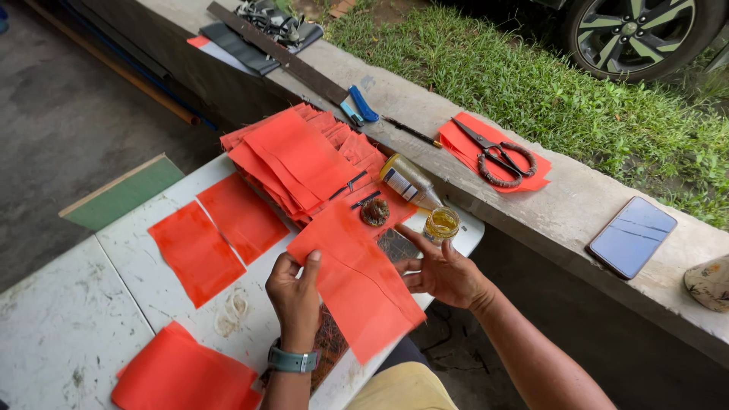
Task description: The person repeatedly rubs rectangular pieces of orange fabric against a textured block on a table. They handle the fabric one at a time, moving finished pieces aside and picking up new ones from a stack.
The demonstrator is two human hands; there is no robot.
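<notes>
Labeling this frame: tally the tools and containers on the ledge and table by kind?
Black-bladed scissors with cord-wrapped handles: 1
Clear plastic glue bottle: 1
Small glass jar of yellow liquid: 1
Blue-handled cutter: 1
Thin dark pencil: 1
Dark smartphone: 1
Total: 6

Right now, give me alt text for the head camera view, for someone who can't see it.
Both hands, left hand and right hand, hold an orange sheet over a white table, beside a stack of orange sheets and a small glue cup. Scissors lie on the concrete ledge.
</notes>
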